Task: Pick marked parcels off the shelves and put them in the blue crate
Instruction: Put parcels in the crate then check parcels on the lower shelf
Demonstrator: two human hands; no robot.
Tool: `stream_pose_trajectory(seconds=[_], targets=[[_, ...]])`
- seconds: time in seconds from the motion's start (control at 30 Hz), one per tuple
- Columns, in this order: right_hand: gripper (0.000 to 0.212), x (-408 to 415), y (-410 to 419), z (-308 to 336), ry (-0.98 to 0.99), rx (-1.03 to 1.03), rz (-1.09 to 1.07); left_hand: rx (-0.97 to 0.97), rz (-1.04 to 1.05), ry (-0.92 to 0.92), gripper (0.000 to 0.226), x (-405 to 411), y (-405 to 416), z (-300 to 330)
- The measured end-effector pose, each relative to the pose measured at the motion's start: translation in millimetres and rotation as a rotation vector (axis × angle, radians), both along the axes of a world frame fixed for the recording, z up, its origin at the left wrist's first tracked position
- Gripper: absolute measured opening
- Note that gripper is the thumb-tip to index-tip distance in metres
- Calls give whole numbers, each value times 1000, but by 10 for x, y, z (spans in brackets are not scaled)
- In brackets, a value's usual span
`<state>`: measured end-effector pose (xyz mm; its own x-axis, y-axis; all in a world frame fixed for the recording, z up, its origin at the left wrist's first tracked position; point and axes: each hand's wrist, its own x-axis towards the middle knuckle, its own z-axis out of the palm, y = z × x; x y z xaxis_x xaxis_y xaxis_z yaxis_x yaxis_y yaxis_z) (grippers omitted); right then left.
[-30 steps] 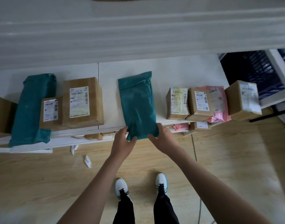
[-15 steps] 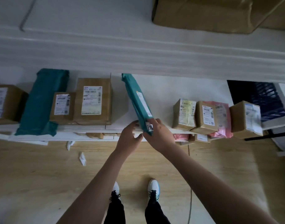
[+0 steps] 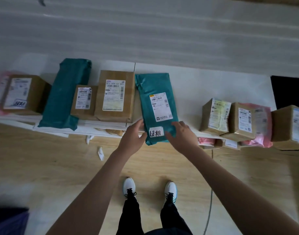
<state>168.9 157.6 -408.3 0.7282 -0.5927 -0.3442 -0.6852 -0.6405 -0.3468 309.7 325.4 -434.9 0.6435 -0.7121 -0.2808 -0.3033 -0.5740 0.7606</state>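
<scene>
The teal mailer bag (image 3: pixel 156 106) now lies label side up on the shelf (image 3: pixel 187 85); a second ago its plain back was showing, and half a second ago it stood on edge in mid-turn, so it has been flipped right over. That turn has brought into sight a printed shipping label (image 3: pixel 160 106) and, near the bag's near end, a small white tag with handwritten characters (image 3: pixel 155 132), which I take to be the mark the task asks for, so this parcel looks like one to pick. The left hand (image 3: pixel 132 139) holds the bag's near left edge, thumb on top, and the right hand (image 3: pixel 180 136) has its grip curled round the near right corner, pinching the plastic. The bag's near end hangs over the shelf's front lip, which gives both hands something to get under. On the left it lies almost touching a tall cardboard box (image 3: pixel 114 96), with a smaller box (image 3: pixel 84 100) and a second teal bag (image 3: pixel 67 94) beyond; on the right there is bare shelf before a cluster of small boxes (image 3: pixel 216 116) and a pink mailer (image 3: pixel 262 126). An upper shelf (image 3: pixel 145 31) juts out overhead, so lifting straight up is cramped; drawing the bag toward the person, over the open wooden floor (image 3: pixel 60 167), looks the free way out. A dark blue crate (image 3: pixel 288 91) shows at the far right.
</scene>
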Motion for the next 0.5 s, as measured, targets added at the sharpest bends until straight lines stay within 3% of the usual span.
stream_pose_trajectory(seconds=[0.07, 0.2, 0.33, 0.5], targets=[[61, -86, -197, -80, 58, 16, -38, 58, -19, -18, 54, 21, -23, -71], [76, -113, -432, -213, 38, 152, -110, 149, -92, -110, 83, -17, -72, -123], [74, -3, -466, -282, -43, 298, -120, 94, -59, -60, 86, -26, -211, -132], [96, -29, -307, -309, 12, 402, -104, 126, -24, -53, 87, -128, -217, -190]])
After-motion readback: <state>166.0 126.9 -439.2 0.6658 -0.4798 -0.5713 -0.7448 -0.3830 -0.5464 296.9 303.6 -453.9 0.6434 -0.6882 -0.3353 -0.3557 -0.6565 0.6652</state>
